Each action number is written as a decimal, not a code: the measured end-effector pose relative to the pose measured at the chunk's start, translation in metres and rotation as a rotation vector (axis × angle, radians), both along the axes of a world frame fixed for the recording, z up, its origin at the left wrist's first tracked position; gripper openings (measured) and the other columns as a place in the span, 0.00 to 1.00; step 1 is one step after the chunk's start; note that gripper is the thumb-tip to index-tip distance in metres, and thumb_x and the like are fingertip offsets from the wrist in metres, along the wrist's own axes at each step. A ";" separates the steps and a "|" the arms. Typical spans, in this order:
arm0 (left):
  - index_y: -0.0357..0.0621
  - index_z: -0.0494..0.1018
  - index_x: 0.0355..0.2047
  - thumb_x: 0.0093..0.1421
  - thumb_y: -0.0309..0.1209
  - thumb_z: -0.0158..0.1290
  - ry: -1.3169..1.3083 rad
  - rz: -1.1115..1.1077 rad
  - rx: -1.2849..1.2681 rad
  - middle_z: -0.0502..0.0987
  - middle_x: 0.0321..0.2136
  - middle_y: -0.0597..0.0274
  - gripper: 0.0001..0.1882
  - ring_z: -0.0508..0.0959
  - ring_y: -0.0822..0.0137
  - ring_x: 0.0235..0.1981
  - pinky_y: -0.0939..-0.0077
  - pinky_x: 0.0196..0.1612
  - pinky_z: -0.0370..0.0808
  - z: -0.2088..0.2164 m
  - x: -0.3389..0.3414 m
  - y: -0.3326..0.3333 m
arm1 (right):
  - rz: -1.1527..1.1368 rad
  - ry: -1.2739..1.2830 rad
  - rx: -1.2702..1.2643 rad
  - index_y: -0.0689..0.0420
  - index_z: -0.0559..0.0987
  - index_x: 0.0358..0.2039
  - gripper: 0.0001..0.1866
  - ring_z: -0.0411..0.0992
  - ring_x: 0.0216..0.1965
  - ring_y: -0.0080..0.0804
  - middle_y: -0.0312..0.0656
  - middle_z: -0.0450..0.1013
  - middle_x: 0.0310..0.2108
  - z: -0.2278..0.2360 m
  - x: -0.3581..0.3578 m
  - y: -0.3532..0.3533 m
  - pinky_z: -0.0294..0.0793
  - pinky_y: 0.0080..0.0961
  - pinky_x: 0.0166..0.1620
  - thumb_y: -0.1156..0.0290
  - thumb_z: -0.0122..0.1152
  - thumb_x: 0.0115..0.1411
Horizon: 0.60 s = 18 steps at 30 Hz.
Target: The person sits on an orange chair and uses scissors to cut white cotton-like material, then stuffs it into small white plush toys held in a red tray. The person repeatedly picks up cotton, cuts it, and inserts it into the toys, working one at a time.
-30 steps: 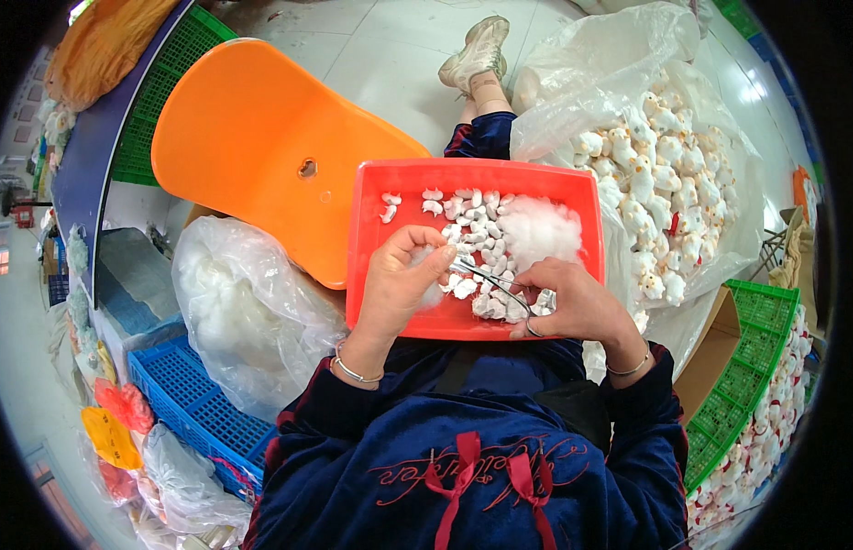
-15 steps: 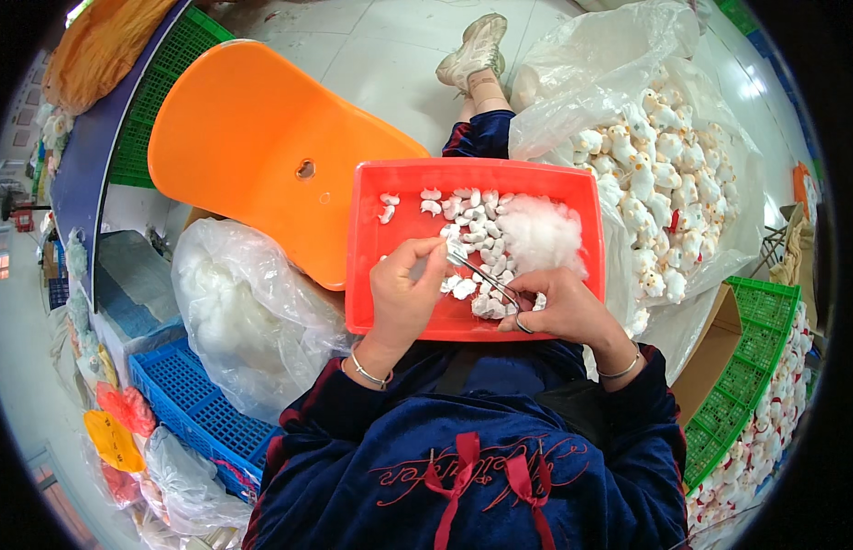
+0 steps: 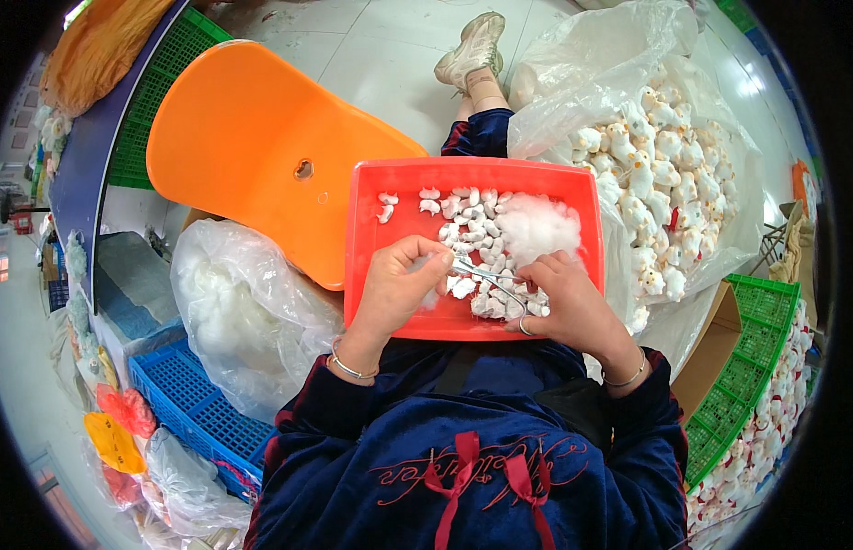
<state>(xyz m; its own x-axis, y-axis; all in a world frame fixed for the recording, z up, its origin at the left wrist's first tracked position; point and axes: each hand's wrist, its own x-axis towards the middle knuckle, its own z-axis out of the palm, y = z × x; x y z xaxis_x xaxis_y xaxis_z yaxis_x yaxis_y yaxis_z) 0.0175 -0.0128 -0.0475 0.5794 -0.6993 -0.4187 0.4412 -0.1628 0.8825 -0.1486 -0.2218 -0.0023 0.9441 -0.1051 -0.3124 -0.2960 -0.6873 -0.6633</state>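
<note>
My right hand (image 3: 573,298) grips long-nosed metal forceps (image 3: 492,274) with ring handles, their tips reaching left to my other hand. My left hand (image 3: 394,284) is closed in a pinch at those tips, on a small white piece that its fingers mostly hide. Both hands are over a red plastic tray (image 3: 472,166) lying across my lap. Inside it are many small stuffed white pieces (image 3: 479,226), flatter crumpled white pieces (image 3: 490,305) nearer me, and a heap of white fluffy stuffing (image 3: 541,227) at the right.
An orange chair seat (image 3: 252,137) stands beyond the tray's left. Left of me are a clear bag of stuffing (image 3: 238,307) and a blue crate (image 3: 202,394). On the right lie a big plastic bag of white plush figures (image 3: 660,174) and a green crate (image 3: 752,344).
My left hand has shifted slightly left and down. The forceps have swung to a flatter angle, and the right hand's fingers have opened up a little around the handles.
</note>
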 end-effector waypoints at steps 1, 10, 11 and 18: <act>0.40 0.79 0.38 0.68 0.32 0.60 0.003 0.002 0.009 0.78 0.24 0.69 0.08 0.74 0.82 0.22 0.85 0.24 0.69 0.000 -0.001 0.000 | 0.006 -0.011 -0.072 0.59 0.80 0.48 0.30 0.71 0.53 0.48 0.47 0.76 0.44 0.001 0.000 0.002 0.71 0.40 0.55 0.58 0.80 0.47; 0.40 0.79 0.38 0.69 0.33 0.60 0.000 0.042 0.038 0.78 0.23 0.69 0.08 0.74 0.82 0.21 0.86 0.24 0.69 0.007 -0.004 0.001 | 0.046 0.034 -0.010 0.58 0.81 0.49 0.28 0.74 0.49 0.47 0.47 0.78 0.41 0.002 -0.002 -0.002 0.73 0.40 0.52 0.62 0.78 0.49; 0.40 0.79 0.38 0.69 0.33 0.59 0.003 0.061 0.011 0.78 0.23 0.69 0.08 0.74 0.82 0.21 0.86 0.24 0.69 0.005 -0.003 0.001 | 0.035 0.027 0.034 0.58 0.82 0.48 0.26 0.75 0.46 0.46 0.46 0.78 0.39 0.001 -0.003 -0.003 0.74 0.39 0.50 0.63 0.77 0.50; 0.38 0.80 0.40 0.69 0.31 0.60 0.065 0.092 -0.051 0.79 0.24 0.66 0.08 0.75 0.79 0.22 0.85 0.23 0.70 0.002 -0.002 0.004 | -0.003 -0.019 0.169 0.60 0.84 0.40 0.17 0.77 0.36 0.45 0.46 0.79 0.30 -0.003 -0.003 0.000 0.75 0.39 0.42 0.65 0.76 0.52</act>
<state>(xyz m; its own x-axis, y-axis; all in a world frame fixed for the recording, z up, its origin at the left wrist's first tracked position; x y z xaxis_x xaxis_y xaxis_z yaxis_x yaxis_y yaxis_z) 0.0151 -0.0086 -0.0458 0.6148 -0.6661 -0.4223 0.5085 -0.0745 0.8578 -0.1518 -0.2222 -0.0057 0.9499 -0.0554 -0.3075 -0.2838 -0.5647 -0.7749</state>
